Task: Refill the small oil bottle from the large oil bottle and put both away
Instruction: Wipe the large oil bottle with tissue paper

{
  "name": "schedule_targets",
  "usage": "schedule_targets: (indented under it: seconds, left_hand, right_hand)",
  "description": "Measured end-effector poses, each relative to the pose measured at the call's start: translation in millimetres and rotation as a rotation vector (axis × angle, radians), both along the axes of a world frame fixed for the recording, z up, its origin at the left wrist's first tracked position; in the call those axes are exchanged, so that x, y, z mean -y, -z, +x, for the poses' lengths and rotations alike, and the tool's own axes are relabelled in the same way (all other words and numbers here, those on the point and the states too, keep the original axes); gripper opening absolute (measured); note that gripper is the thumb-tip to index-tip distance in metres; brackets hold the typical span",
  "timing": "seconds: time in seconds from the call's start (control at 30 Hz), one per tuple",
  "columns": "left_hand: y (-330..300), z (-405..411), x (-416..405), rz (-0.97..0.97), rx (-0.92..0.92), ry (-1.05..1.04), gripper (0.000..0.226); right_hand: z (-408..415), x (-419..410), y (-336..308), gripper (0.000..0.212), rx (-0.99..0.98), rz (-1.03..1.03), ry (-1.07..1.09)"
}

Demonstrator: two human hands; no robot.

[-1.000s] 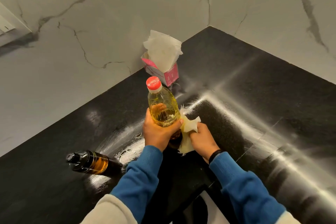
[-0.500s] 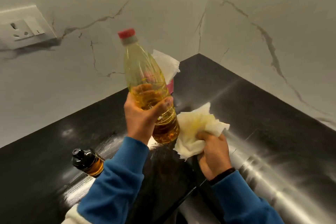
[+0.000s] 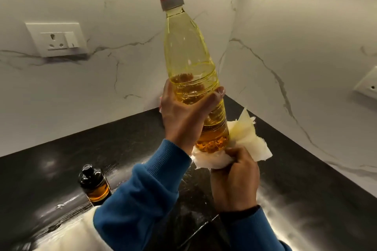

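the pouring looks done and this is the clean-up before putting things away. the left hand [image 3: 184, 117] is wrapped round the middle of the large oil bottle [image 3: 191, 71], fingers and thumb curled about it, holding it capped and nearly upright, high above the counter [image 3: 114, 149]. the right hand [image 3: 234, 177] bunches a tissue [image 3: 244, 140] in curled fingers and presses it against the bottle's base. the small oil bottle [image 3: 94, 184] stands upright on the counter to the left, cap on, well apart from both hands.

compared with half a second ago, the large bottle is lifted higher and the tissue has moved from beside it to under its bottom; a second ago it stood low near the counter.

next, i judge, the base gets wiped dry, then each bottle needs carrying to its place; the oily plastic may be slippery, so a firm hold matters.
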State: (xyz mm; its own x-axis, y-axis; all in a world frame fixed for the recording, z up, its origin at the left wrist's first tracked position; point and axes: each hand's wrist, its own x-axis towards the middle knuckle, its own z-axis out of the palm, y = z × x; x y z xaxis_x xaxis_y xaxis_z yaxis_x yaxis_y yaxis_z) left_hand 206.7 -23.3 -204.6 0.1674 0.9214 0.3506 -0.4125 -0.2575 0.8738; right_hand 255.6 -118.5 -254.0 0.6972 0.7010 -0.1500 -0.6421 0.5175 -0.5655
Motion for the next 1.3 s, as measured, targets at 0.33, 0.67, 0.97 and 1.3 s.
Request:
schedule_targets:
  seconds: [0.33, 0.67, 0.97, 1.3]
  left_hand:
    - [-11, 0, -22, 0.022, 0.021, -0.091, 0.072]
    - [-12, -8, -45, -0.016, 0.013, -0.121, 0.069]
    - [-6, -5, -19, -0.073, 0.146, -0.045, 0.076]
    - [-7, -1, 8, 0.133, 0.049, -0.16, 0.076]
  right_hand:
    - [-9, -22, -9, 0.039, 0.005, 0.068, -0.145]
    - [-3, -16, -17, 0.039, -0.036, -0.105, -0.173]
    - [-1, -7, -19, 0.046, -0.016, -0.117, -0.11]
    - [-24, 1, -18, 0.017, -0.001, -0.144, -0.133]
